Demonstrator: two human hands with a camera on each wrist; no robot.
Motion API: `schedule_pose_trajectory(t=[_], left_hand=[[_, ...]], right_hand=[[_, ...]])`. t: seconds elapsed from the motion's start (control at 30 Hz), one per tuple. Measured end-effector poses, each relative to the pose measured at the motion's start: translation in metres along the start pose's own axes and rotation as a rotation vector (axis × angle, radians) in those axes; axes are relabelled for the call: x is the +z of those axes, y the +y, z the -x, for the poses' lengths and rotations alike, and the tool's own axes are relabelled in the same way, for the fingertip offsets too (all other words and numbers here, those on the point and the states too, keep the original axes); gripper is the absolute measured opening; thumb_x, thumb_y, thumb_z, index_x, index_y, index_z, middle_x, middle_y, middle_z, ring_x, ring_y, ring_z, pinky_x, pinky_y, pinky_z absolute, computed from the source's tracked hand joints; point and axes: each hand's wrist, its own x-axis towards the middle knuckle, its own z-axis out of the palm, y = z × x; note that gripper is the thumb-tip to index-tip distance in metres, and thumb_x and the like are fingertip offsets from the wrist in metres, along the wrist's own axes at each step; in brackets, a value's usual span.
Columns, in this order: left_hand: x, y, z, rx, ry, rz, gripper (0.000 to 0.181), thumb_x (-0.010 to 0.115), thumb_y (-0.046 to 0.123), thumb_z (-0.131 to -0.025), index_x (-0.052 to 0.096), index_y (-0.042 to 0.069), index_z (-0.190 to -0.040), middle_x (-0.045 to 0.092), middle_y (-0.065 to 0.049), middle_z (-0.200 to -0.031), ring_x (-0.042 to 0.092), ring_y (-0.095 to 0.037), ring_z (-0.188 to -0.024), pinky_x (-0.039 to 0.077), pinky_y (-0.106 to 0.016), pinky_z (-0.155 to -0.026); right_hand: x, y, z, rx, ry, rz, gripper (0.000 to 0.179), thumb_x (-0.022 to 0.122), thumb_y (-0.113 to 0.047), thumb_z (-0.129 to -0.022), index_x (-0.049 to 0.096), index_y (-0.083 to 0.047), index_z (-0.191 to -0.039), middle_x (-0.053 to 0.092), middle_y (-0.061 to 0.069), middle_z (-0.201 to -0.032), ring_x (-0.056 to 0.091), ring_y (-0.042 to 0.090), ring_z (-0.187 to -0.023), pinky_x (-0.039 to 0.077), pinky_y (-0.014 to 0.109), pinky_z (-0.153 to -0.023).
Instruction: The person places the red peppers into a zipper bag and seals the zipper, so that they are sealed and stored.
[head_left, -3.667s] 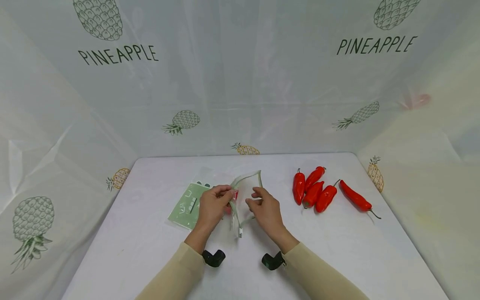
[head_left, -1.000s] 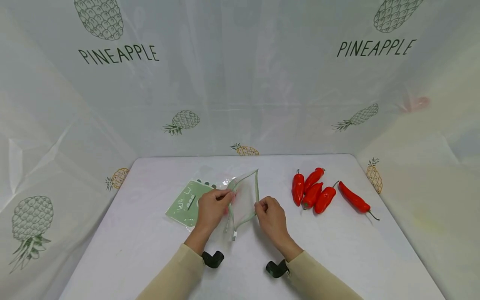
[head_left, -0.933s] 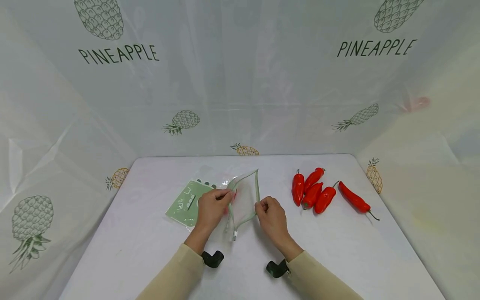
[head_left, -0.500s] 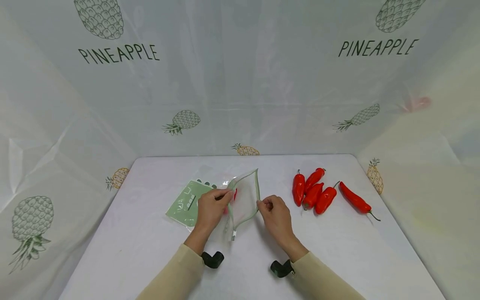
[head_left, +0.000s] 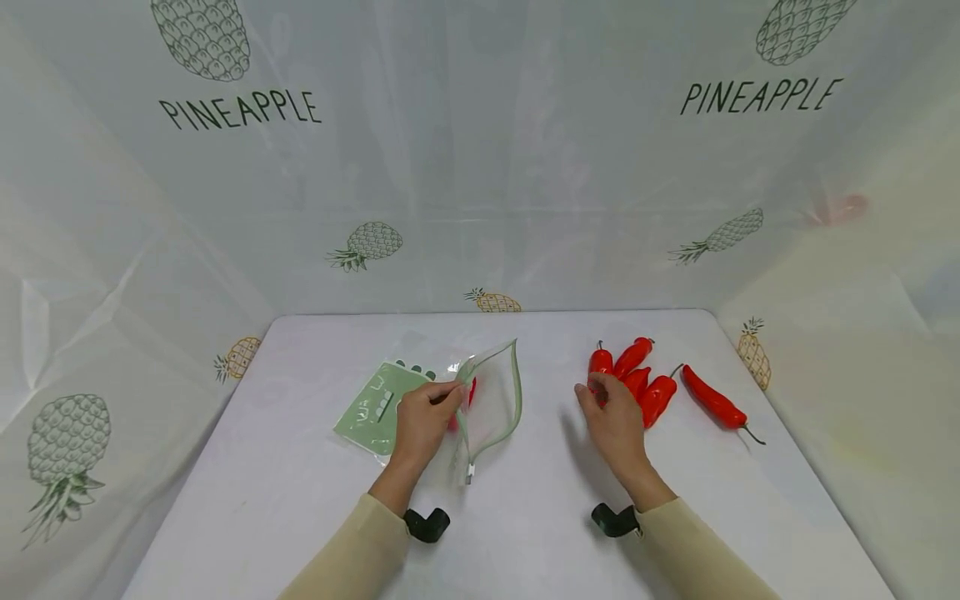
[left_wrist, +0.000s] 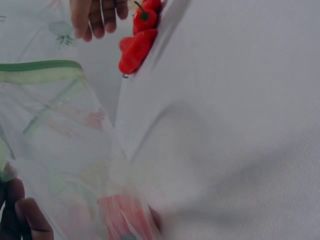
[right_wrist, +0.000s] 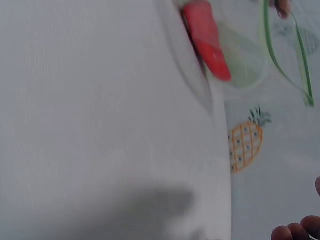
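Note:
A clear zip bag (head_left: 495, 400) with a green rim stands with its mouth spread apart. My left hand (head_left: 422, 423) pinches the near-left side of that rim. Inside the bag lies a red pepper (right_wrist: 205, 40), also visible through the plastic in the left wrist view. My right hand (head_left: 618, 427) is off the bag, fingers loosely bent and apart, with nothing seen between them. It hovers at the pepper group, partly covering it in the head view: one red pepper (head_left: 601, 361) is behind the fingertips, another red pepper (head_left: 658, 398) just right of the hand.
A long red chili (head_left: 714, 398) lies apart at the right. Beneath and left of my left hand is a flat green printed packet (head_left: 375, 410) in clear plastic. The white table (head_left: 300, 500) meets a pineapple-print sheet (head_left: 480, 208) behind and at the sides.
My right hand pulled the bag's right rim outward, then let go and moved right to the peppers. The left hand has kept its pinch on the bag, whose mouth is now wider.

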Motion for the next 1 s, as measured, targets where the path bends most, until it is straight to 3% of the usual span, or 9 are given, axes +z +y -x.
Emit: schedule_pose_trajectory(t=[0.13, 0.3, 0.37, 0.5, 0.67, 1.0], left_hand=[[0.001, -0.002, 0.0, 0.0, 0.0, 0.0, 0.017, 0.082, 0.028, -0.093, 0.086, 0.016, -0.104, 0.076, -0.001, -0.093, 0.062, -0.011, -0.078, 0.05, -0.021, -0.061], [0.001, -0.004, 0.0, -0.004, -0.006, -0.007, 0.017, 0.08, 0.028, -0.094, 0.086, 0.017, -0.106, 0.076, -0.001, -0.095, 0.062, -0.012, -0.081, 0.051, -0.021, -0.063], [0.001, -0.004, 0.0, -0.011, -0.01, -0.006, 0.017, 0.08, 0.028, -0.095, 0.085, 0.017, -0.107, 0.076, -0.001, -0.096, 0.062, -0.013, -0.081, 0.051, -0.021, -0.063], [0.001, -0.005, 0.0, -0.017, -0.013, -0.002, 0.017, 0.079, 0.028, -0.096, 0.085, 0.017, -0.107, 0.076, -0.001, -0.097, 0.062, -0.013, -0.082, 0.051, -0.021, -0.063], [0.001, -0.005, 0.001, -0.023, -0.01, 0.002, 0.017, 0.078, 0.028, -0.097, 0.085, 0.018, -0.108, 0.075, -0.001, -0.097, 0.062, -0.014, -0.083, 0.051, -0.02, -0.062], [0.001, -0.006, 0.001, -0.033, -0.014, 0.011, 0.017, 0.077, 0.026, -0.097, 0.085, 0.017, -0.109, 0.074, -0.001, -0.095, 0.062, -0.014, -0.082, 0.051, -0.019, -0.062]], right_hand=[[-0.021, 0.012, -0.008, 0.04, 0.048, 0.021, 0.048, 0.065, -0.028, -0.105, 0.058, -0.001, -0.144, 0.067, 0.02, -0.13, 0.063, 0.036, -0.114, 0.059, 0.05, -0.09], [-0.044, 0.026, -0.017, 0.077, 0.094, 0.054, 0.054, 0.062, -0.029, -0.106, 0.053, 0.002, -0.149, 0.065, 0.024, -0.132, 0.062, 0.04, -0.113, 0.06, 0.038, -0.077], [-0.052, 0.032, -0.021, 0.101, 0.094, 0.064, 0.057, 0.062, -0.029, -0.106, 0.05, 0.002, -0.152, 0.063, 0.025, -0.135, 0.06, 0.04, -0.115, 0.06, 0.04, -0.079], [-0.066, 0.045, -0.025, 0.152, 0.069, 0.082, 0.062, 0.062, -0.029, -0.106, 0.043, 0.0, -0.157, 0.059, 0.027, -0.141, 0.059, 0.042, -0.121, 0.061, 0.056, -0.09], [-0.076, 0.058, -0.029, 0.183, 0.02, 0.104, 0.071, 0.066, -0.029, -0.104, 0.035, 0.001, -0.161, 0.052, 0.032, -0.147, 0.059, 0.047, -0.123, 0.06, 0.059, -0.092], [-0.077, 0.083, -0.036, 0.252, -0.054, 0.172, 0.082, 0.07, -0.027, -0.102, 0.026, 0.004, -0.163, 0.045, 0.038, -0.149, 0.052, 0.052, -0.127, 0.057, 0.062, -0.096]])
